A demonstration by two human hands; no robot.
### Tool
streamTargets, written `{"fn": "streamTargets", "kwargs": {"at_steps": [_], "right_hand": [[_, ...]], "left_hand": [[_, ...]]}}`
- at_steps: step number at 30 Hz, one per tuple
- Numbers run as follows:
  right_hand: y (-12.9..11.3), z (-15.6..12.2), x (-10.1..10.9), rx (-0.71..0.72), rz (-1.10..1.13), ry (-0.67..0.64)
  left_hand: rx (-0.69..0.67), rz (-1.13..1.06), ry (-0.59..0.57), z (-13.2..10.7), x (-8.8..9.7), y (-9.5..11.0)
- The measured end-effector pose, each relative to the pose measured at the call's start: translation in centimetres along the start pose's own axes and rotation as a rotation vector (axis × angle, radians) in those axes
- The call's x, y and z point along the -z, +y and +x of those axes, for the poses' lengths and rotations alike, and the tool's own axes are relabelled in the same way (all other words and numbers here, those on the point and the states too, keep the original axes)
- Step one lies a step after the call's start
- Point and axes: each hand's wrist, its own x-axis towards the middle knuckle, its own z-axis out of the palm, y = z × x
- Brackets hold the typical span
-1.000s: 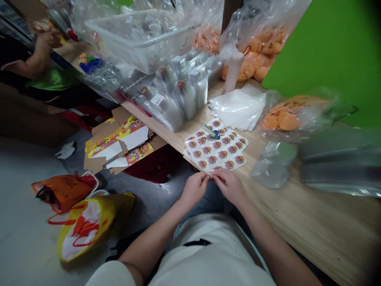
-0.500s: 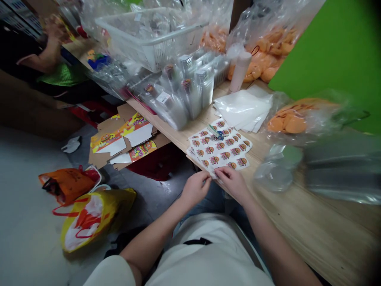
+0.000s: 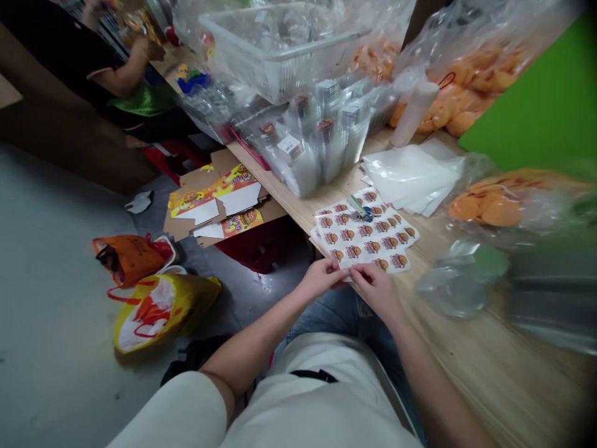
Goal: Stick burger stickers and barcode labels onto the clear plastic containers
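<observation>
A sheet of small burger stickers point(image 3: 364, 236) lies at the near edge of the wooden table point(image 3: 489, 361). My left hand point(image 3: 321, 279) and my right hand point(image 3: 377, 287) meet at the sheet's front edge, both with fingers pinched together on something small there, probably a sticker; I cannot make it out. A small pair of scissors point(image 3: 360, 210) rests on the sheet's far side.
Behind the sheet are a stack of clear bags point(image 3: 413, 177), packed clear boxes point(image 3: 317, 137), a white basket point(image 3: 280, 56) and bags of orange pieces point(image 3: 471, 87). Cardboard point(image 3: 219, 202) and shopping bags point(image 3: 158, 308) lie on the floor. Another person's arm point(image 3: 124, 68) works far left.
The view has swung left, so everything sits further right in the frame. My hands stay pinched together at the sheet's front edge, with the fingers shifting slightly.
</observation>
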Motion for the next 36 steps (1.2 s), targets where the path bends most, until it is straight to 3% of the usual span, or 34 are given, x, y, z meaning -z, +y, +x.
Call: {"fn": "streamTargets", "kwargs": {"at_steps": [2, 4, 6, 8, 10, 12, 14, 18, 20, 23, 26, 29, 33, 36], "right_hand": [[0.1, 0.2, 0.4, -0.038, 0.008, 0.069], [-0.6, 0.3, 0.6, -0.067, -0.009, 0.236], [-2.2, 0.1, 0.2, 0.046, -0.083, 0.353], [-4.6, -0.7, -0.7, 0.338, -0.185, 0.234], [-6.9, -1.8, -1.5, 0.628, -0.255, -0.059], [-8.2, -2.7, -1.6, 0.728, -0.251, -0.264], [-7.9, -2.8, -1.1, 0.641, -0.161, -0.267], [-3.7, -0.9, 0.0, 0.314, -0.107, 0.056], [-1.5, 0.3, -0.1, 0.244, -0.163, 0.073], [-0.4, 1.6, -0.4, 0.261, -0.2, -0.002], [-1.4, 2.4, -0.5, 0.355, -0.277, -0.142], [-2.3, 2.6, -0.3, 0.399, -0.331, -0.224], [-1.6, 2.8, 0.1, 0.348, -0.256, -0.162], [-0.6, 3.5, 0.4, 0.233, -0.221, 0.006]], "left_hand": [[-0.006, 0.005, -0.007, 0.1, 0.0, -0.3], [-0.02, 0.019, 0.012, 0.3, 0.0, -0.6], [-0.052, 0.038, 0.035, 0.5, 0.1, -0.8], [-0.097, 0.049, 0.044, 0.4, 0.3, -0.9], [-0.142, 0.051, 0.04, 0.2, 0.5, -0.9], [-0.185, 0.05, 0.036, -0.2, 0.7, -0.9], [-0.211, 0.049, 0.041, -0.4, 0.7, -1.1], [-0.169, 0.034, 0.061, 0.0, 0.5, -1.4], [-0.139, 0.028, 0.096, 0.4, 0.5, -1.5], [-0.239, 0.199, 0.163, 0.6, 0.8, -1.3], [-0.349, 0.399, 0.188, 0.2, 1.2, -0.7], [-0.333, 0.427, 0.169, 0.0, 1.4, -0.2], [-0.244, 0.248, 0.14, 0.4, 0.9, -0.4], [-0.18, 0.119, 0.098, 0.6, 0.3, -0.9]]}}
